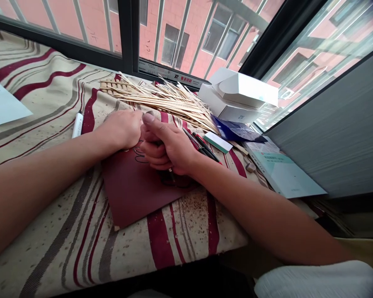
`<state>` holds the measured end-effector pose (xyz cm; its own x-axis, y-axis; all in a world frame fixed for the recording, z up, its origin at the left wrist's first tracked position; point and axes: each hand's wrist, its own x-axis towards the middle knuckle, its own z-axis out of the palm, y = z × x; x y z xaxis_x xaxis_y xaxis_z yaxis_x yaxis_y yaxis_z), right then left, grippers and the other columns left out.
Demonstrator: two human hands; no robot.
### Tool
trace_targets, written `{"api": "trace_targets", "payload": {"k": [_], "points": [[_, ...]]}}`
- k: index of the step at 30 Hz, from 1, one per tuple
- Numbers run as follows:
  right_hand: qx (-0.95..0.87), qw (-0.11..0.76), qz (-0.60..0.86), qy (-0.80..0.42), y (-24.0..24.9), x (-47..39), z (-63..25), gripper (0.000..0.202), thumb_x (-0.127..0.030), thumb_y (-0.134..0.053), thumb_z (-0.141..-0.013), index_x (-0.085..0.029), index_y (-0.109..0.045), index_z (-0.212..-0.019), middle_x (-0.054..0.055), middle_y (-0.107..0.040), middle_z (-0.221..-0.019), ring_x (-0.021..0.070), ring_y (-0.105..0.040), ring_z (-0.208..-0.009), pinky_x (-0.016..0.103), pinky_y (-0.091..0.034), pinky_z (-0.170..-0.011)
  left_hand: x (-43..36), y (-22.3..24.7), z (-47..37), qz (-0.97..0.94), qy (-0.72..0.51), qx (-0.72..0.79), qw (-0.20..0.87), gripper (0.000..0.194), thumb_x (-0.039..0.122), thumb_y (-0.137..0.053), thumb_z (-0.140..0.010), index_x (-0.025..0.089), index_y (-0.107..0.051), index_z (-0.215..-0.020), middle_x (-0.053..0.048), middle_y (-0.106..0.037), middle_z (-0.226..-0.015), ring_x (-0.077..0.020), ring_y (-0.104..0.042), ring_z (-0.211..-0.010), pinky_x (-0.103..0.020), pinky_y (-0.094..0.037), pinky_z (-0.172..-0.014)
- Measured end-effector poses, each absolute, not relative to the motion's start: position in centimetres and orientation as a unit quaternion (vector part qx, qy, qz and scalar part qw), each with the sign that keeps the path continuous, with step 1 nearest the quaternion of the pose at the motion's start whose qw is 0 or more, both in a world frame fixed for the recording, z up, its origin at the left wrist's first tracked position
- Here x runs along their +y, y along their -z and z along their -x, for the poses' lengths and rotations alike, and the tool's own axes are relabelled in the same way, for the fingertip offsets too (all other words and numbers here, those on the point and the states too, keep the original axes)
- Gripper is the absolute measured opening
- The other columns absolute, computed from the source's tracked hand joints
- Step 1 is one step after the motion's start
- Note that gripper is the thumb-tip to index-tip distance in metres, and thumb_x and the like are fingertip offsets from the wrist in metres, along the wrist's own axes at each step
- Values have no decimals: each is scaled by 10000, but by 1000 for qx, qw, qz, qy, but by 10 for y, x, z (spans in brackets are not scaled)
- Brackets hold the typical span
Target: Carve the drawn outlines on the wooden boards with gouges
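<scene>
a dark red sheet [133, 190] is lying beneath both hands on the striped cloth [161, 240], one near corner pointing towards the wearer, its visible long axis running left to right and slanting away. it's looking flat, smooth and plain, and its near left corner is showing a pale nick. crumbs are dotting the cloth just nearer than the right hand.

over the sheet, the right hand [170, 145] is clenching, thumb uppermost, a slender tip [171, 173] peeking out below; the left hand [124, 128] is curling palm-down beside it, its grip hidden, so i can't tell what it's holding. both are covering the far part, where thin dark loops [139, 156] are showing.

a white marker [77, 125] is lying left of the left hand; pens [205, 149] and a white-and-green block [218, 142] are sitting just right of the right hand. beyond both, thin wooden sticks [170, 101] are heaping up beside a white box [236, 97].
</scene>
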<state>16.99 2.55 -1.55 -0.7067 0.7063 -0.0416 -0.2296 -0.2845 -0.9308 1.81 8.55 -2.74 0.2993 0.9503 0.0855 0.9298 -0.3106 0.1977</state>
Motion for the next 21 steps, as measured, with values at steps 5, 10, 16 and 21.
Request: {"api": "trace_targets", "payload": {"k": [5, 10, 16, 21], "points": [[-524, 344, 292, -723, 17, 22, -165, 507, -501, -467, -1057, -230, -311, -657, -109, -254, -447, 36, -178, -350, 146, -166, -318, 84, 24, -21, -799, -29, 600, 28, 372, 266, -534, -869, 95, -587, -1195, -199, -675, -1178, -371, -659, -1149, -452, -518, -989], [-486, 360, 275, -748, 23, 25, -176, 519, -562, -435, -1049, -240, -287, -670, -119, -183, -462, 42, -107, -354, 153, -138, -310, 91, 36, -19, -802, -33, 596, -23, 387, 254, -329, -987, 87, -598, -1209, -221, -668, -1259, -355, -636, -1224, -439, -500, -1031], [-511, 469, 243, -678, 17, 16, -182, 535, -582, -519, -1009, -238, -303, -661, -117, -205, -479, 41, -127, -370, 171, -153, -332, 91, 38, -20, -802, -41, 595, -39, 472, 241, -229, -1003, 49, -600, -1223, -249, -677, -1216, -365, -646, -1209, -472, -497, -1032], [-556, 478, 250, -633, 14, 11, -174, 546, -595, -620, -946, -244, -326, -650, -113, -253, -485, 37, -180, -369, 197, -192, -343, 98, 43, -17, -805, -54, 591, -12, 463, 301, -289, -995, 71, -620, -1223, -225, -681, -1240, -363, -649, -1201, -447, -501, -1022]]}}
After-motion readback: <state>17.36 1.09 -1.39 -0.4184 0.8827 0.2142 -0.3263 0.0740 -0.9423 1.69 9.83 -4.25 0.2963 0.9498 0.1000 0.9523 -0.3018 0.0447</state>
